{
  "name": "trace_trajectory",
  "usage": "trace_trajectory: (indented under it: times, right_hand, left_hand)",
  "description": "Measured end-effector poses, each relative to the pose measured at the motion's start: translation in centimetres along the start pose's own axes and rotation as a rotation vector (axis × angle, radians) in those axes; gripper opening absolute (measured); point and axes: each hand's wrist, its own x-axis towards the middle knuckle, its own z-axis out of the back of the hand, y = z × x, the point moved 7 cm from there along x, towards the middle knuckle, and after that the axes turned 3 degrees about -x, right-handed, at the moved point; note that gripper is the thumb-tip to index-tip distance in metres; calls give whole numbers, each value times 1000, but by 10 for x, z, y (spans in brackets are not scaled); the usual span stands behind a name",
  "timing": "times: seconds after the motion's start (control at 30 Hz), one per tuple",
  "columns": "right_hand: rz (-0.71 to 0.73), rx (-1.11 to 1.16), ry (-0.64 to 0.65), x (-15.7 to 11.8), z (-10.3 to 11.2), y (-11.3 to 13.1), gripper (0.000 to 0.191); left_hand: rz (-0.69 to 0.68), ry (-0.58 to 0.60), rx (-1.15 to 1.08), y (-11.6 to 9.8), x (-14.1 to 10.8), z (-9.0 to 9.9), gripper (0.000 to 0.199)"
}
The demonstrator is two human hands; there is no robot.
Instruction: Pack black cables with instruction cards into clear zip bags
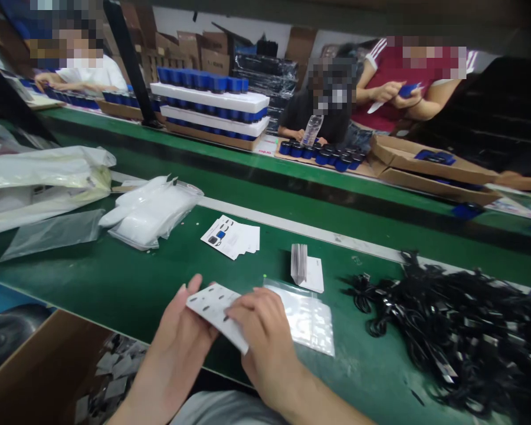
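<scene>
"What's in hand here?"

"A printed card (215, 304), or a thin stack of them; I can't tell which. It's left of the clear bags (312, 324), held above the table (115, 283). I'd judge the step to be handling and lining it up."

"And the fingers?"

"The right hand (265, 330) has its fingers narrow, pinching the card at the end nearer the bags. The left hand (177, 339) supports the end farther from them; whether its fingers close on the card, I can't tell."

"What would the next move call for?"

"In my judgement, a light, even hold, so nothing bends or slips. The bags lie just beside the right hand. Beyond them stands a card bundle (298, 262); black cables (460, 330) lie to their right, best kept clear of."
</scene>
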Motion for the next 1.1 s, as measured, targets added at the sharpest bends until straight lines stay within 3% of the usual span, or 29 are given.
trace_trajectory:
  times: [0.1, 0.2, 0.37, 0.5, 0.63, 0.73, 0.9, 1.1]
  right_hand:
    - [202, -175, -11, -12, 8, 21, 27]
    - [229, -159, -1, -21, 24, 21, 27]
    - [85, -6, 66, -32, 55, -8, 19]
    - [-124, 165, 104, -49, 58, -26, 17]
    - [-448, 232, 76, -65, 53, -41, 10]
    - [-529, 234, 61, -69, 52, -41, 9]
    - [-525, 192, 75, -68, 55, -40, 9]
    - [-476, 91, 134, -66, 58, -39, 10]
  left_hand:
    - [186, 29, -87, 18, -8, -17, 45]
    - [269, 61, -93, 29, -8, -29, 43]
    - [371, 101, -48, 44, -13, -36, 45]
    - [457, 300, -27, 60, -20, -46, 51]
    - [284, 651, 83, 63, -25, -53, 70]
    - [160, 794, 238, 62, -31, -54, 70]
    - [237, 740, 435, 65, -38, -55, 64]
    - [206, 683, 618, 64, -36, -51, 50]
